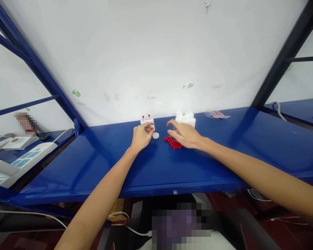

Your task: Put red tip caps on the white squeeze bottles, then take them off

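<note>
My left hand (pixel 143 135) is closed in a pinch at the small red tip of a white round cap (pixel 155 135). Behind that hand stand white bottles (pixel 151 121) with red-tipped nozzles, partly covered by the fingers. My right hand (pixel 184 133) is open, thumb and index finger apart, with nothing visible between them. It hovers by a loose pile of small red tip caps (pixel 173 142) and covers the pile's right edge. Just beyond the right hand is a group of white bottles (pixel 191 120) without red tips, their lower parts partly hidden.
The blue table (pixel 156 170) meets a white wall at the back. A clear plastic bag (pixel 217 114) with red in it lies at the back right. Blue frame posts rise at both sides. On the left, a white power strip (pixel 28 159) stands beyond the post.
</note>
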A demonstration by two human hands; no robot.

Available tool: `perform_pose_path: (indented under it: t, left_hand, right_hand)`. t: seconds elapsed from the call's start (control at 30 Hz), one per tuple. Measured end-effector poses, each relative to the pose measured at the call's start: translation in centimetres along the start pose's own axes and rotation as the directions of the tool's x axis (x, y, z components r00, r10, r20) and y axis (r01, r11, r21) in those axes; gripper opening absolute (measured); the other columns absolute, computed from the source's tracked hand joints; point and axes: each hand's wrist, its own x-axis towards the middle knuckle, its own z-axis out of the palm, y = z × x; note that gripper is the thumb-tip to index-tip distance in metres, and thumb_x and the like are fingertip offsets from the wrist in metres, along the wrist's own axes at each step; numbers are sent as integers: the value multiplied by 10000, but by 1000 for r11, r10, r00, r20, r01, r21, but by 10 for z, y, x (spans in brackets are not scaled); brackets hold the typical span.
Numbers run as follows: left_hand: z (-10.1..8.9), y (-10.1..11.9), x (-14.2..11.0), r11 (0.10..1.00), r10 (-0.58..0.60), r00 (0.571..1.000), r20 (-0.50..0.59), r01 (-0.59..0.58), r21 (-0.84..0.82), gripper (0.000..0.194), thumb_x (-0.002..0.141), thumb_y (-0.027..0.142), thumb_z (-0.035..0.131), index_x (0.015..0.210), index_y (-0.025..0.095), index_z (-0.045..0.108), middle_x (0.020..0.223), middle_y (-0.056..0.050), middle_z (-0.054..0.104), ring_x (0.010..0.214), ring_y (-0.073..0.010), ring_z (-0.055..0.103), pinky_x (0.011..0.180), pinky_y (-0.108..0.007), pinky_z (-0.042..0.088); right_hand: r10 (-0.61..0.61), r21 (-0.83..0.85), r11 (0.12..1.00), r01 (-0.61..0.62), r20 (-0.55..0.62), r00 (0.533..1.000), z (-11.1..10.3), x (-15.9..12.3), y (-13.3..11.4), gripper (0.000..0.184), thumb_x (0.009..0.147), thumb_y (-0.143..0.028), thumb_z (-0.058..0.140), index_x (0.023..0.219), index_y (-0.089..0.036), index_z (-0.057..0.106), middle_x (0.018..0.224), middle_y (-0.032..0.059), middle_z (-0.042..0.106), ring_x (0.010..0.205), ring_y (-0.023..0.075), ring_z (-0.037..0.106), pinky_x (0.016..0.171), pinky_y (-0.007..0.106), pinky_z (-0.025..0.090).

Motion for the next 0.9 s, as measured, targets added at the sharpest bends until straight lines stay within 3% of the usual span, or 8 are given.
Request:
perform_pose_path:
  t: [0.13, 0.27, 0.43, 0.67, 0.9]
  left_hand:
    - [5, 19, -7, 974, 182, 978, -104, -194, -120, 175, 842, 190, 644, 1002, 176, 715, 962, -50, 749, 794, -142, 717, 759, -262, 609]
    - [12, 36, -17, 929, 316, 946, -67, -323, -179, 137, 859, 178, 630, 962, 174, 721, 965, -47, 751, 815, -141, 716, 819, -279, 602]
    - [16, 45, -23, 922, 346, 938, 10, -338, -190, 176, 860, 138, 617, 994, 186, 720, 978, -40, 761, 862, -156, 720, 874, -312, 583]
    - [15, 46, -23, 909, 378, 926, 21, -367, -199, 217, 862, 102, 597, 1032, 183, 703, 1004, -43, 754, 897, -152, 712, 886, -311, 570]
    - [15, 44, -23, 896, 424, 905, 22, -416, -155, 239, 860, 85, 591, 1056, 180, 690, 1015, -41, 752, 892, -145, 706, 883, -301, 564]
  right_hand:
    - [-28, -30, 999, 28, 2, 1000, 1, -1, -1, 458, 846, -350, 470, 1275, -190, 473, 820, 62, 652, 750, 228, 575, 665, 316, 345]
    - [-46, -23, 999, 46, -4, 999, 4, -1, 0, 548, 806, -317, 469, 1329, -173, 390, 907, 94, 665, 742, 236, 590, 673, 328, 363]
    - [-74, -22, 997, 74, 6, 997, 5, 0, 1, 555, 816, -312, 448, 1343, -171, 346, 962, 113, 674, 720, 233, 592, 655, 327, 371]
    - [-119, -4, 993, 119, 21, 993, 5, -2, 1, 551, 814, -286, 434, 1343, -179, 325, 955, 93, 686, 684, 214, 583, 637, 318, 368]
    - [-90, -61, 994, 89, -21, 996, 6, -1, 2, 549, 816, -311, 439, 1340, -181, 341, 980, 110, 690, 701, 229, 587, 645, 325, 366]
